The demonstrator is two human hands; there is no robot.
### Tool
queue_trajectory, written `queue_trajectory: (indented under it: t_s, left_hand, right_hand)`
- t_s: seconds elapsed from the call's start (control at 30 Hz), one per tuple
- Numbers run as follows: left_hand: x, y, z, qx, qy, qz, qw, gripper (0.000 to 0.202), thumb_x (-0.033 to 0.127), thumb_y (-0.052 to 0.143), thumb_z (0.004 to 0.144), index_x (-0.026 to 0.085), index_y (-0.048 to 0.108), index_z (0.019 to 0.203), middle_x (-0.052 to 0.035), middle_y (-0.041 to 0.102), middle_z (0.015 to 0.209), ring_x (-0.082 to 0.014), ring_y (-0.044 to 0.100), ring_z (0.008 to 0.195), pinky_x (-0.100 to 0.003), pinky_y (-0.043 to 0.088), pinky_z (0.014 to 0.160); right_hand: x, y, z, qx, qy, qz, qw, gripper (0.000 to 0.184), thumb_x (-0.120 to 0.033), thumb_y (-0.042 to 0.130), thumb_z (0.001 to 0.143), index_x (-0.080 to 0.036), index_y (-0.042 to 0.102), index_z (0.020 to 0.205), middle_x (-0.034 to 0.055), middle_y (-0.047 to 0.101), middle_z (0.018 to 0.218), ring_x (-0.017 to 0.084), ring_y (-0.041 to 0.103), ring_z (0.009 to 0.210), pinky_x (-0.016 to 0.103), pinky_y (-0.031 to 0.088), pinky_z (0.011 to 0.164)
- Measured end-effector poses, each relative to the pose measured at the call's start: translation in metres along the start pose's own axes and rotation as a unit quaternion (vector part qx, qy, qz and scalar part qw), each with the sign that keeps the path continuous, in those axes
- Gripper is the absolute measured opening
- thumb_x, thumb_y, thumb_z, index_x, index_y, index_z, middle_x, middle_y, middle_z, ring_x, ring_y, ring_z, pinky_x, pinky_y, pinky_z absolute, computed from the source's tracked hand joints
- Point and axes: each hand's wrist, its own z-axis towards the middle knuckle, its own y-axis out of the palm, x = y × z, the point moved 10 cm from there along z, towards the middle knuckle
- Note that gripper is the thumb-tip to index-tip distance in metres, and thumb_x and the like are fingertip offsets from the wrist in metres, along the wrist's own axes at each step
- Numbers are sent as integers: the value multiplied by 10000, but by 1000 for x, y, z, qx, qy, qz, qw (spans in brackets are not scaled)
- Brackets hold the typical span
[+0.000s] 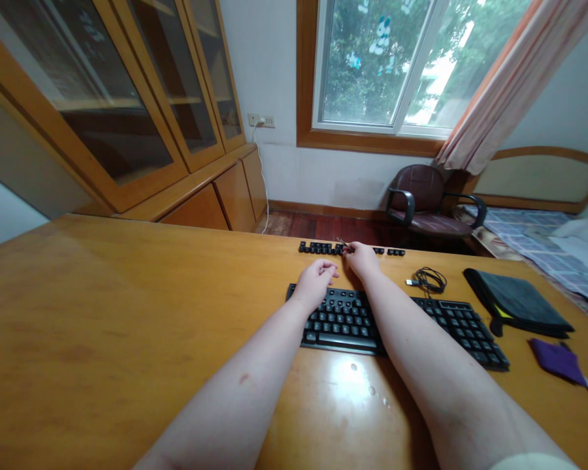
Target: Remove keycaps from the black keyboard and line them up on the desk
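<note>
A black keyboard (343, 321) lies on the wooden desk under my forearms. My left hand (316, 284) hovers over its upper left part, fingers loosely bent and slightly apart, with nothing visible in them. Farther out, my right hand (361, 260) is at the row of loose black keycaps (318, 248) along the desk's far edge. Its fingers are pinched on a small thin thing (342, 242), too small to name. That hand hides the middle of the row; more keycaps (396, 252) show to its right. My right forearm covers part of the keyboard.
The keyboard's coiled USB cable (430, 281) lies behind its right end. To the right are a dark folded cloth or pouch (519, 303) and a purple cloth item (557, 360) with a pale handle. Beyond the desk stand an office chair (424, 199) and a bed (539, 235).
</note>
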Motion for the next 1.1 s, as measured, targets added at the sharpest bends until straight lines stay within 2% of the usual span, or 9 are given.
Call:
queue_trajectory:
  t_s: [0.43,1.1]
  left_hand:
    - [-3,0,0,-3,5,9,1000,183,314,536,784,153,591,850,-45,656,763,-115,550,625,-246,441,628]
    - [-1,3,-1,-12,-1,8,1000,138,262,511,800,149,578,842,-44,650,760,-113,545,632,-243,429,629]
  right_hand:
    - [1,1,1,7,-4,6,1000,194,-280,557,777,-220,670,923,55,687,918,177,609,867,240,417,734]
    - [1,2,2,-2,-8,1,1000,188,-272,551,775,-219,666,914,60,683,914,183,604,846,250,413,716]
